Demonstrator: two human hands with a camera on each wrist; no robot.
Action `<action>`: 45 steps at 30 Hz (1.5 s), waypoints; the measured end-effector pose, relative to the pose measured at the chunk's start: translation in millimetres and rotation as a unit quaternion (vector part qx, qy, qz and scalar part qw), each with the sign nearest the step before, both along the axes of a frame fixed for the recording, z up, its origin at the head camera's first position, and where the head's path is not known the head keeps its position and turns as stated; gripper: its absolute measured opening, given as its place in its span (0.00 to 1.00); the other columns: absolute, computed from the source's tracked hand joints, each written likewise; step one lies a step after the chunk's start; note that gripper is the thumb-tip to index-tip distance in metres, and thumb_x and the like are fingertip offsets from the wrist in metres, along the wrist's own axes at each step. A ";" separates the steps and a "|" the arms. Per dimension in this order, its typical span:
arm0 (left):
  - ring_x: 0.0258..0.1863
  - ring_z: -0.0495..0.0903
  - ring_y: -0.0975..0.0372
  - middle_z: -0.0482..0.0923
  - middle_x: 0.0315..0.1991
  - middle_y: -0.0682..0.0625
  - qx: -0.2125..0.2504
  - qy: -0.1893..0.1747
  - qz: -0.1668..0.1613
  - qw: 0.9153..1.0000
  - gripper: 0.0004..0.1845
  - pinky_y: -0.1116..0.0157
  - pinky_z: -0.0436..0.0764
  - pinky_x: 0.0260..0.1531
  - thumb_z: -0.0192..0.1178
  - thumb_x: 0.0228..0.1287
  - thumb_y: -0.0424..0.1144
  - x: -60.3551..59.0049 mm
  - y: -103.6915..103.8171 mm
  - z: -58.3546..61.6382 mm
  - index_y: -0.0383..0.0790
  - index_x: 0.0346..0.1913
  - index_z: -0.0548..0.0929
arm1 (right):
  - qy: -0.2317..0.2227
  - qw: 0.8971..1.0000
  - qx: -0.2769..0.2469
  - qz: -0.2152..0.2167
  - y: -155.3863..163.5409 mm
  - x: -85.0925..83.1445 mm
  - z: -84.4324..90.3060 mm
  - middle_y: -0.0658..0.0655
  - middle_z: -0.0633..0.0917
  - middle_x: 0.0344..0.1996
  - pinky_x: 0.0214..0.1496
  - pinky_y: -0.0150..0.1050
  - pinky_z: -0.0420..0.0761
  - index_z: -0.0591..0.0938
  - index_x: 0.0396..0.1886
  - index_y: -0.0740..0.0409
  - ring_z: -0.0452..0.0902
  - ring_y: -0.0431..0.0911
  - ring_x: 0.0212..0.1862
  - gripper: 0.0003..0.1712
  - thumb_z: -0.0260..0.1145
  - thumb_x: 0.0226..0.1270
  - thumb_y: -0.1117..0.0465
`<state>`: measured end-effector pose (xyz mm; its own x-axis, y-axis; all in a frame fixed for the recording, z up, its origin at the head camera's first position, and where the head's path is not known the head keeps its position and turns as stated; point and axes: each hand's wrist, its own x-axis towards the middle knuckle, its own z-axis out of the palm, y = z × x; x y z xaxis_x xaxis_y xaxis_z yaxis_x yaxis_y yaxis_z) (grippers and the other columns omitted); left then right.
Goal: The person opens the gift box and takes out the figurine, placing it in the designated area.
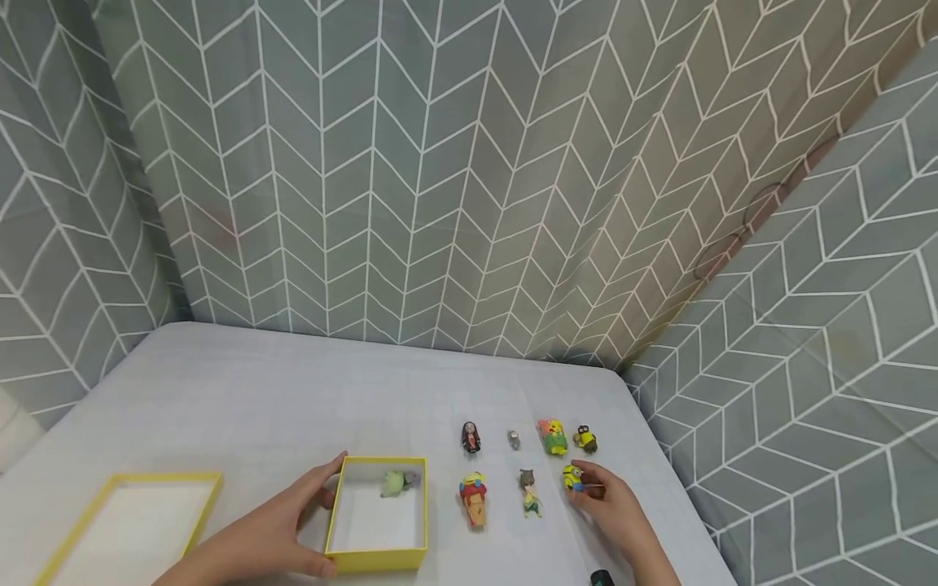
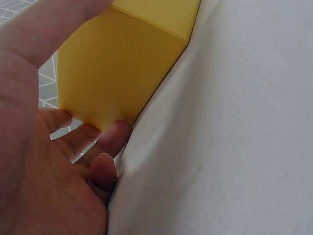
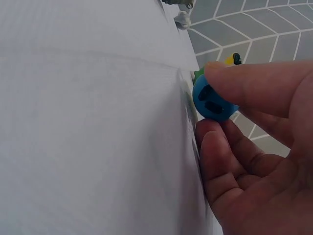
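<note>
Grey chevron-tiled walls (image 1: 469,179) behind, pale grey table (image 1: 242,391) in front. Far left: shallow yellow lid (image 1: 124,521), lying open side up. Next over: left hand (image 1: 293,521) wrapped round yellow box (image 1: 377,517), thumb along far wall, fingers curled at near corner, steadying it; one pale green figure (image 1: 396,483) already inside. Right of box: seven small figures in two rows, including a red-and-yellow one (image 1: 473,496). Right hand (image 1: 611,505) pinching the blue-and-yellow minion figure (image 3: 211,100) between thumb and fingertips, near row, right end, apparently at table level. Looks like pickup step, grip closed. Next move probably needs a lift clear of neighbours, then carry left over box rim.
</note>
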<state>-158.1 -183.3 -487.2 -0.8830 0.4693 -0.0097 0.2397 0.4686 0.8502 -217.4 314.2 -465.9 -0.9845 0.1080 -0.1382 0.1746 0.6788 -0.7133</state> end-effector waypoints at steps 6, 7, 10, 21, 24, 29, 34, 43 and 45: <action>0.52 0.71 0.68 0.67 0.60 0.49 -0.008 0.016 0.001 1.000 0.67 0.70 0.74 0.48 0.81 0.41 0.52 -0.4 0.5 4.1 0.46 0.80 0.46 | -0.007 1.000 0.020 0.004 0.4 -1.1 -0.7 0.57 0.82 0.47 0.40 0.43 0.79 0.80 0.62 0.57 0.77 0.46 0.41 0.32 0.77 0.57 0.58; 0.52 0.71 0.68 0.67 0.60 0.48 -0.008 0.018 0.000 1.000 0.67 0.70 0.74 0.48 0.81 0.41 0.51 -0.6 0.7 4.8 0.45 0.80 0.46 | -0.007 1.000 0.024 0.004 0.7 -1.5 -0.4 0.57 0.82 0.47 0.40 0.42 0.78 0.80 0.62 0.57 0.77 0.46 0.41 0.32 0.77 0.57 0.57; 0.52 0.71 0.68 0.66 0.61 0.48 -0.006 0.017 0.001 1.000 0.67 0.70 0.74 0.47 0.81 0.41 0.51 -0.6 1.1 6.5 0.46 0.80 0.46 | -0.010 1.000 0.023 0.010 1.1 -2.9 0.6 0.56 0.82 0.47 0.39 0.41 0.76 0.80 0.63 0.56 0.75 0.46 0.40 0.33 0.77 0.57 0.56; 0.48 0.71 0.65 0.69 0.56 0.49 -0.010 0.010 0.009 1.000 0.67 0.70 0.73 0.41 0.81 0.41 0.52 2.2 1.7 9.0 0.44 0.80 0.46 | -0.020 0.999 0.023 0.022 0.4 -5.1 4.4 0.55 0.81 0.46 0.38 0.41 0.74 0.78 0.66 0.55 0.72 0.46 0.40 0.36 0.77 0.57 0.53; 0.48 0.71 0.65 0.69 0.55 0.50 -0.021 0.001 0.016 1.000 0.68 0.70 0.73 0.41 0.81 0.40 0.54 2.8 1.9 10.0 0.46 0.80 0.46 | -0.019 0.999 0.022 0.022 0.3 -5.4 4.4 0.54 0.82 0.46 0.38 0.41 0.74 0.78 0.65 0.56 0.73 0.46 0.40 0.36 0.77 0.57 0.53; 0.48 0.70 0.64 0.69 0.54 0.51 -0.038 -0.018 0.021 0.999 0.68 0.69 0.73 0.41 0.80 0.41 0.57 2.6 2.8 11.4 0.48 0.80 0.45 | -0.018 1.000 0.018 0.015 0.2 -5.4 4.2 0.54 0.82 0.45 0.38 0.40 0.74 0.80 0.62 0.56 0.74 0.46 0.40 0.34 0.78 0.55 0.54; 0.47 0.70 0.64 0.69 0.51 0.51 -0.034 -0.010 0.017 0.999 0.68 0.69 0.72 0.40 0.80 0.40 0.56 1.0 2.8 11.6 0.47 0.80 0.46 | -0.018 1.000 0.004 0.008 0.2 -4.8 3.3 0.55 0.82 0.45 0.38 0.40 0.75 0.79 0.63 0.57 0.74 0.46 0.40 0.35 0.78 0.55 0.55; 0.49 0.71 0.64 0.69 0.55 0.51 -0.020 -0.005 0.009 1.000 0.67 0.69 0.73 0.43 0.81 0.41 0.52 -1.6 3.2 9.7 0.46 0.80 0.46 | -0.019 0.999 -0.049 -0.010 2.9 -2.4 7.5 0.59 0.80 0.49 0.36 0.40 0.76 0.75 0.67 0.57 0.75 0.48 0.42 0.34 0.74 0.60 0.58; 0.49 0.71 0.64 0.70 0.55 0.51 -0.021 -0.002 0.010 1.000 0.67 0.69 0.73 0.43 0.81 0.41 0.53 -1.7 3.3 10.2 0.46 0.80 0.47 | -0.016 0.998 -0.054 -0.015 2.9 -3.1 9.6 0.60 0.80 0.51 0.37 0.41 0.76 0.74 0.68 0.56 0.76 0.49 0.44 0.33 0.71 0.63 0.58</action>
<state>-159.8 -180.0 -477.0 -0.8921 0.4506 -0.0328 0.2266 0.5091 0.8303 -220.5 317.1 -456.3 -0.9758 0.1203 -0.1828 0.2183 0.5926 -0.7754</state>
